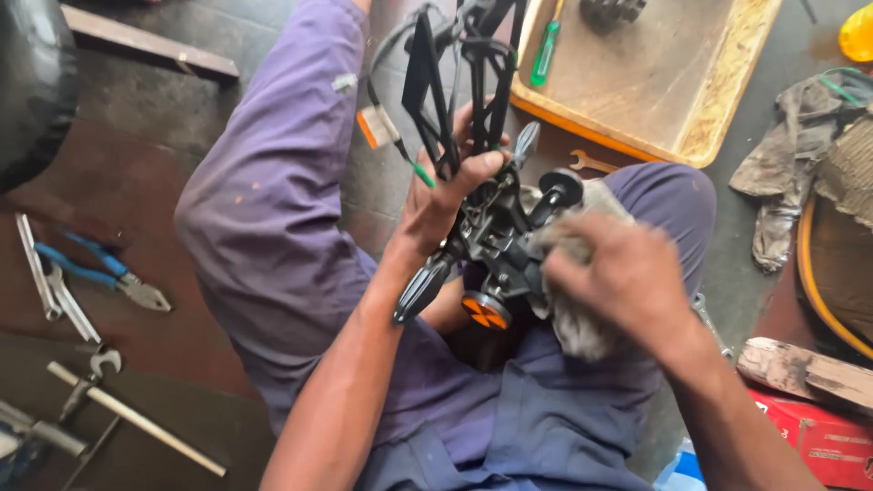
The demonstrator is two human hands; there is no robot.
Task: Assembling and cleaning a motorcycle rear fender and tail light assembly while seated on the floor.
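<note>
Gripping a black motorcycle tail bracket assembly (486,209) over the lap, the left hand (436,205) is clamped round its frame, thumb across the upper struts, while the right hand (627,277) is closed on a grey rag (568,273) pressed against the assembly's side. Head view: the assembly stands roughly upright between the purple-trousered knees, with a black turn-signal stalk (421,289) jutting down-left and an orange reflector (485,311) at its base. A cable with a green end (414,164) hangs loose beside the left thumb. Blue-handled pliers (105,271) and spanners (55,282) lie on the floor well apart to the left; a yellow-rimmed tray (718,109) holding a green screwdriver (545,53) sits beyond the knees. Judged risks: rag pressure could twist the assembly out of the one-handed hold and drop it to the floor; the rag may snag the protruding stalk and crack it; the loose cable could catch and strain its connection.
</note>
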